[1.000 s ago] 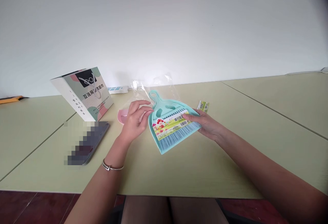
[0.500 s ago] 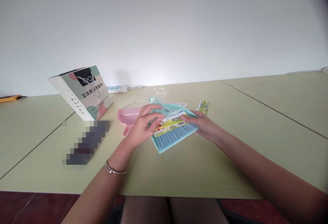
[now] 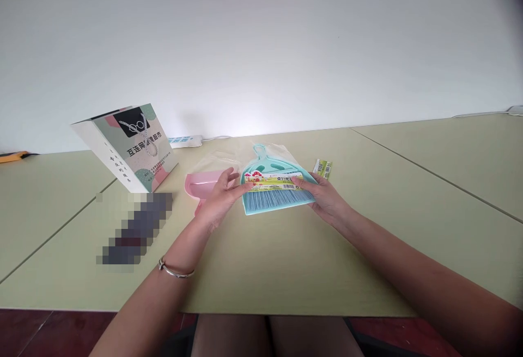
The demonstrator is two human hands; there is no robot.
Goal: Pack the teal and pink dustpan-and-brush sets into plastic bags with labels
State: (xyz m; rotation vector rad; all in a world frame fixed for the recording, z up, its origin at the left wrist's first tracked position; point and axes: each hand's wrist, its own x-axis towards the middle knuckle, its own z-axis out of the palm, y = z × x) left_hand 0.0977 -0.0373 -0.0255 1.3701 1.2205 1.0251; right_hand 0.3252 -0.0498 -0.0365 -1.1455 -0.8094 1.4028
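Note:
My right hand (image 3: pixel 324 196) grips the right edge of a turquoise dustpan (image 3: pixel 281 163), its thumb in front on a printed card label (image 3: pixel 272 181). A hand brush with blue bristles (image 3: pixel 273 200) is nested in the dustpan, its handle end pointing away from me; the label crosses it above the bristles. My left hand (image 3: pixel 218 196) is at the left side, its thumb against the label's left end and its fingers apart. Behind my left hand lies a pink dustpan (image 3: pixel 200 185), partly hidden. Clear plastic wrapping (image 3: pixel 220 156) is behind the dustpans.
A paper gift bag (image 3: pixel 137 147) with rope handles stands at left on the table (image 3: pixel 368 253). Nearer lies a dark pixelated object (image 3: pixel 139 229). Another card label (image 3: pixel 322 169) lies behind my right hand. A white packet (image 3: pixel 186 141) and an orange item (image 3: pixel 14 156) are near the wall.
The turquoise dustpan with its brush has turned level and moved slightly away, its handle now upright in view. My left hand has shifted from over the label to its left edge.

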